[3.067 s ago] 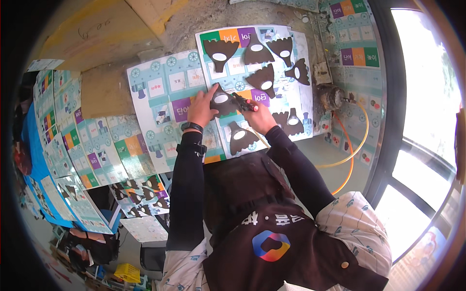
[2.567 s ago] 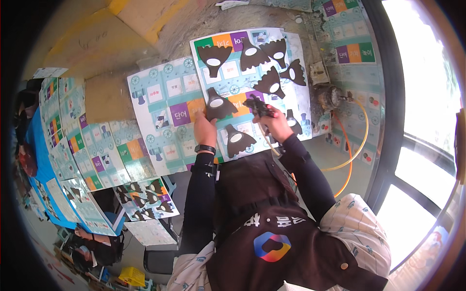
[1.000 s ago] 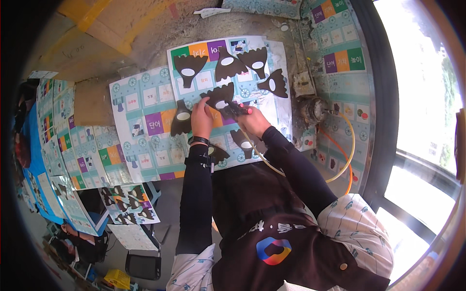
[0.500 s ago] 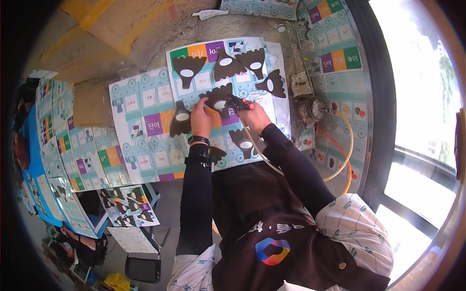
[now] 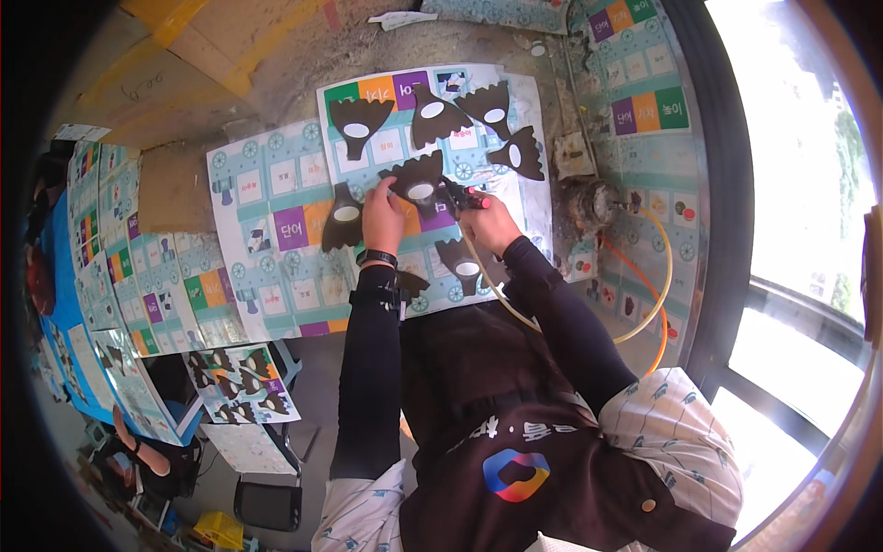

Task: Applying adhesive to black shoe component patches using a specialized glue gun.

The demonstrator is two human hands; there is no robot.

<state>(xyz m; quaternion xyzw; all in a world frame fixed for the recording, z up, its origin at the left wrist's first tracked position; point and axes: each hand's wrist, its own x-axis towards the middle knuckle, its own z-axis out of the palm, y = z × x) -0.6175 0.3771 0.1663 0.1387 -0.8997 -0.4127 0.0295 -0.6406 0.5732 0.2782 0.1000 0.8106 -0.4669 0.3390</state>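
Note:
In the middle of the worktable, my left hand [image 5: 382, 221] pinches the left edge of a dark fan-shaped piece [image 5: 411, 173] with a scalloped rim and a white oval. My right hand [image 5: 490, 225] is closed around a small black spray gun [image 5: 457, 196] with red parts. Its nozzle end is close to the piece's right side. A pale yellow hose [image 5: 497, 290] trails down from this tool. Similar dark pieces lie around my hands, one [image 5: 338, 234] left of my left wrist and another [image 5: 457, 253] below my right hand. Any spray is too fine to make out.
Printed sheets [image 5: 262, 198] cover the table. A round, crusted metal fitting [image 5: 589, 208] with yellow and orange hoses stands at right, near the window. Lower left, a sheet of dark pieces [image 5: 244, 377] rests by a chair [image 5: 267, 504]. Another person's arm [image 5: 143, 451] shows beyond.
My hands keep nearly the same places on the piece and the spray gun. The view has shifted slightly. At lower left, the other person's forearm has swung to a new angle.

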